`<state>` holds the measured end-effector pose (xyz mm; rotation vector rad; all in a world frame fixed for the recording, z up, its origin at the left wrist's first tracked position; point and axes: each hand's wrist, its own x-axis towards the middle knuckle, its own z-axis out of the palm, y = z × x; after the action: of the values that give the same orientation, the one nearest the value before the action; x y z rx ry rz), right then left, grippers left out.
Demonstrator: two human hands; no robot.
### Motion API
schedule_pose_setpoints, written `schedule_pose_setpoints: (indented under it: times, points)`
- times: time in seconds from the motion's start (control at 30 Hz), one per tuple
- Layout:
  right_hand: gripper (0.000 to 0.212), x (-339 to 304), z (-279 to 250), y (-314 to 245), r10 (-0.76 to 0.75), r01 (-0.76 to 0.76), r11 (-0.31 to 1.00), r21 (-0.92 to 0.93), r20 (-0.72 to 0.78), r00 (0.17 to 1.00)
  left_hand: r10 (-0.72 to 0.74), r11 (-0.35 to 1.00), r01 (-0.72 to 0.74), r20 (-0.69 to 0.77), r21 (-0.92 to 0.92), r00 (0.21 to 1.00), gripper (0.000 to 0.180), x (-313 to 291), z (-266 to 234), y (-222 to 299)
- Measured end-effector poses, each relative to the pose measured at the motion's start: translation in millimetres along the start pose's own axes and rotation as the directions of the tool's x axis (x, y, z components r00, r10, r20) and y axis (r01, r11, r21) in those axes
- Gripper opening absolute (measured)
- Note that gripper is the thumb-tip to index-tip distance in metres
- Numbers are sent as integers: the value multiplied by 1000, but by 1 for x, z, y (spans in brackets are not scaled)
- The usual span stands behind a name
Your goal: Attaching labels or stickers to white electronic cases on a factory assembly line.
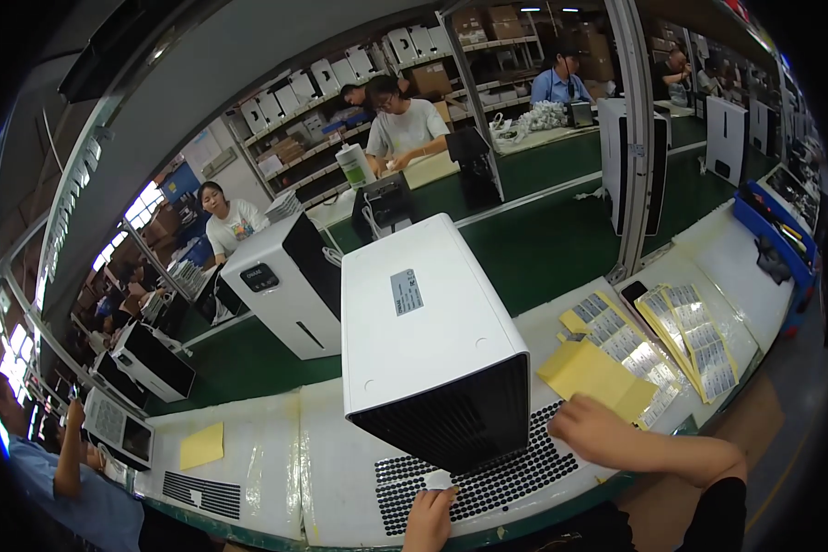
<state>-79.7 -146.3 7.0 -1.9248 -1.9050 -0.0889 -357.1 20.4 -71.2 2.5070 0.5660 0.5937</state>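
Note:
A white box-shaped appliance [432, 304] with a dark slatted end and a small grey label on its upper face stands before me on the bench. Under its near end lies a sheet of round black pads [488, 492], with a pale bare patch near its middle. My left hand [429, 521] rests at that patch, its fingers drawn together over the sheet; what they grip, if anything, is hidden. At the sheet's right edge, beside yellow backing paper [598, 375], my right hand [591, 431] is closed with curled fingertips, their contents too small to make out.
Label sheets [695, 340] and a phone [633, 293] lie to the right, near a blue tool bin [782, 225]. More white appliances [285, 281] stand along the green conveyor [543, 262]. A metal post [630, 138] rises behind the bench. Co-workers sit across and at left.

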Motion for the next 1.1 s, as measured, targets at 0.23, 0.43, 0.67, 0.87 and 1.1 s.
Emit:
schedule_pose_setpoints:
  times: [0.23,0.43,0.67,0.87,1.1]
  points:
    - [24,95,-146,-60,-140,284,930,232,-489,861,-294,890,109,-375,-442,879,20,29,-79,27]
    - [13,131,-156,-67,-94,221,885,409,-308,947,-57,796,-411,-731,-445,680,35,69,-110,55]
    - [13,146,-162,-76,-148,203,909,363,-174,974,31,721,-545,-765,-429,643,30,83,-148,69]
    - [14,141,-160,-82,-301,376,911,171,-350,887,142,730,-589,-766,-347,627,32,109,-175,83]
    - [26,129,-136,-74,-383,434,900,-36,-537,751,249,747,-569,-649,-343,719,32,129,-194,86]
